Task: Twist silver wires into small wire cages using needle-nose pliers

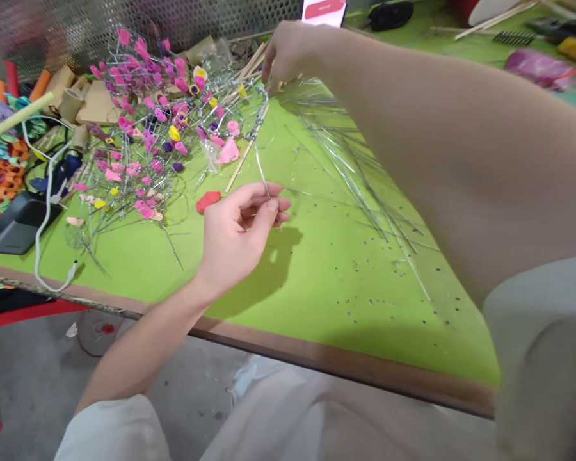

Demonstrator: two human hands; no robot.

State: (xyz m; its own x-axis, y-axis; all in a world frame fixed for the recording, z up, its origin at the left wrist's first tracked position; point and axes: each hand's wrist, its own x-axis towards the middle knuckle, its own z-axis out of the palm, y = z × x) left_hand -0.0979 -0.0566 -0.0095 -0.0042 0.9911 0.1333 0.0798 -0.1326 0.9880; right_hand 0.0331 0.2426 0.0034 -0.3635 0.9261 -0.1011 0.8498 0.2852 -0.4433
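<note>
My left hand (pixel 237 224) is closed in a pinch on the lower end of a thin silver wire stem (pixel 260 166) above the green tabletop. The stem rises to a twisted, glittery silver section (pixel 259 115) near several small flowers. My right hand (pixel 288 54) reaches to the far side of the table, fingers bent down and together beside the top of the twisted section. What those fingers grip is hidden. Just left of my left hand lies a red piece (pixel 208 202). Loose silver wires (pixel 350 166) are spread below my right forearm.
A heap of pink, purple and yellow flowers on silver stems (pixel 144 121) fills the left side. A white cable (pixel 50 192) runs past a black device (pixel 22 221) toward the table's front edge (pixel 269 342). A lit phone (pixel 324 11) stands behind my right hand. Dark specks dot the tabletop.
</note>
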